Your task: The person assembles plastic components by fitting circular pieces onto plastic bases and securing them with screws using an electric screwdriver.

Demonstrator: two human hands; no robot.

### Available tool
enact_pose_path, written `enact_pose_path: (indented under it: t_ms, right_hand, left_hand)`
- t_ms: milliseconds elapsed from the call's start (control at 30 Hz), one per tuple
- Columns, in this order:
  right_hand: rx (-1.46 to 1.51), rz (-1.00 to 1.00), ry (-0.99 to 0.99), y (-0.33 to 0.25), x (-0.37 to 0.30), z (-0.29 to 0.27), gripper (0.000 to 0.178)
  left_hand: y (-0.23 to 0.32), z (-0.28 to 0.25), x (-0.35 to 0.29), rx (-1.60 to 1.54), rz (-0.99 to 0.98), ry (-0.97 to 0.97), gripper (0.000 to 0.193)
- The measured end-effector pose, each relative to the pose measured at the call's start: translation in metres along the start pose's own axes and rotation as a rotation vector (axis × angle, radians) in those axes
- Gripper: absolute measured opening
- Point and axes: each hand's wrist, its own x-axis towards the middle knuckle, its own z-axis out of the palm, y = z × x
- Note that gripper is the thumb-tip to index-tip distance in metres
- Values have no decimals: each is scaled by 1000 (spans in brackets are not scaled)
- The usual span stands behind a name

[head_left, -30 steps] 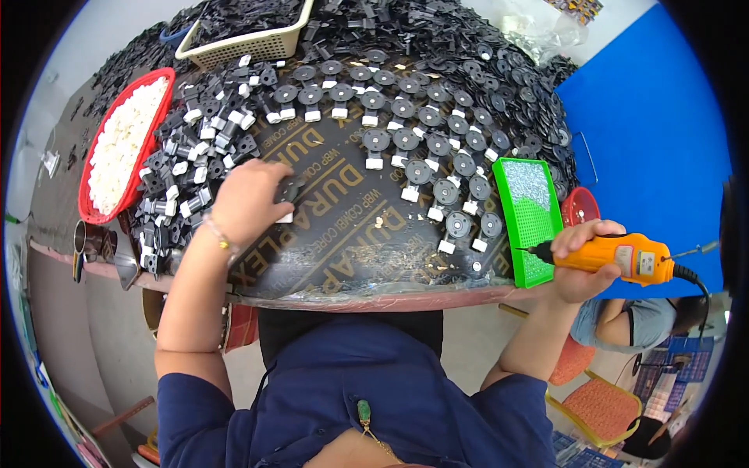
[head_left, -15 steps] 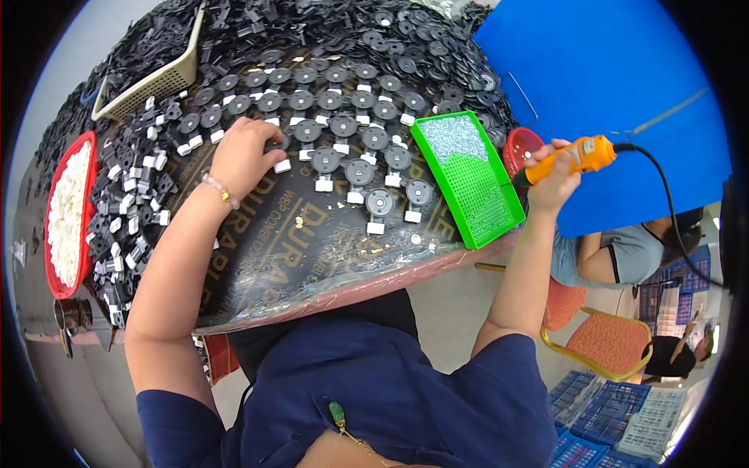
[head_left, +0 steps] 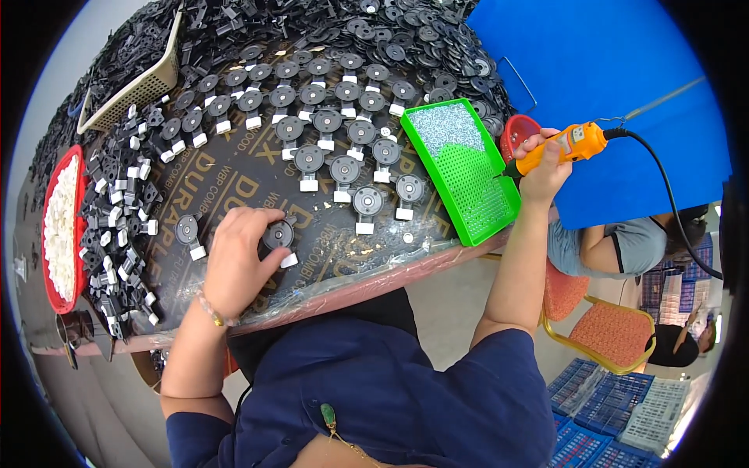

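Observation:
My left hand (head_left: 236, 261) rests on the dark work board (head_left: 328, 242) with its fingers closed on a round black plastic part with a white clip (head_left: 278, 235). Rows of the same black discs with white clips (head_left: 328, 125) lie further back. My right hand (head_left: 544, 168) grips an orange electric screwdriver (head_left: 563, 147), its tip pointing down beside the right edge of a green perforated tray (head_left: 468, 183) that holds small silver screws (head_left: 446, 125) in its far half.
A red tray of white clips (head_left: 61, 226) sits at the left beside a pile of black-and-white pieces (head_left: 117, 210). A beige basket (head_left: 136, 86) stands at the back left. A blue panel (head_left: 608, 86) and a seated person (head_left: 616, 246) are at the right.
My left hand has pulled one disc part toward the board's near edge. My right hand has stayed at the green tray's right side with the screwdriver, and the view has shifted.

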Motion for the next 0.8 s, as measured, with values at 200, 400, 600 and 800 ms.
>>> enact_pose_path:
  t_ms: [200, 400, 600, 800]
  right_hand:
    - [16, -51, 36, -35, -2, 15, 58]
    - [394, 19, -227, -86, -50, 109, 68]
    - [633, 264, -653, -80, -103, 222, 77]
    - [595, 314, -729, -80, -116, 267, 75]
  left_hand:
    - [-12, 5, -14, -175, -116, 86, 59]
    - [-24, 18, -14, -186, -15, 162, 43]
    - [-30, 21, -17, -206, -34, 188, 43]
    - [-30, 19, -20, -224, -58, 155, 42]
